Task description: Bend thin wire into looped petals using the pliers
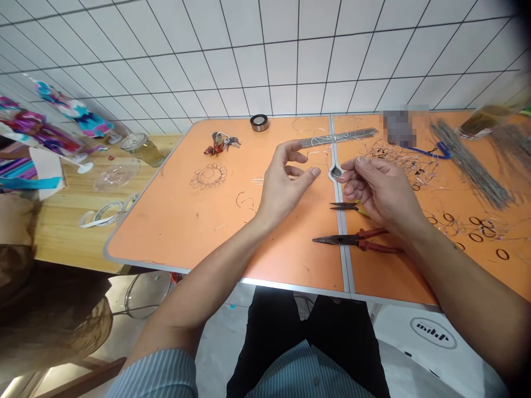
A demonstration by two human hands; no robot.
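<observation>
My left hand point(284, 185) hovers over the orange table, its thumb and fingers apart with nothing plainly between them. To its right, my right hand point(379, 188) has thumb and forefinger pinched together on what looks like a thin wire, too fine to follow fully. Below my right hand lie yellow-handled pliers point(344, 206), partly hidden by it. Nearer to me rest red-handled long-nose pliers point(359, 240), pointing left, their handle ends beside my right wrist. A bundle of straight metal wires point(352, 135) lies beyond both hands. A looped wire ring point(208, 176) lies flat at the left.
Keys point(224, 142) and a roll of black tape point(259, 122) sit toward the tiled wall. At right are tangled wire pieces point(418, 166), dark rings point(475, 237), another wire bundle point(473, 163) and a glass jar point(477, 124). A wooden table point(66, 232) adjoins on the left.
</observation>
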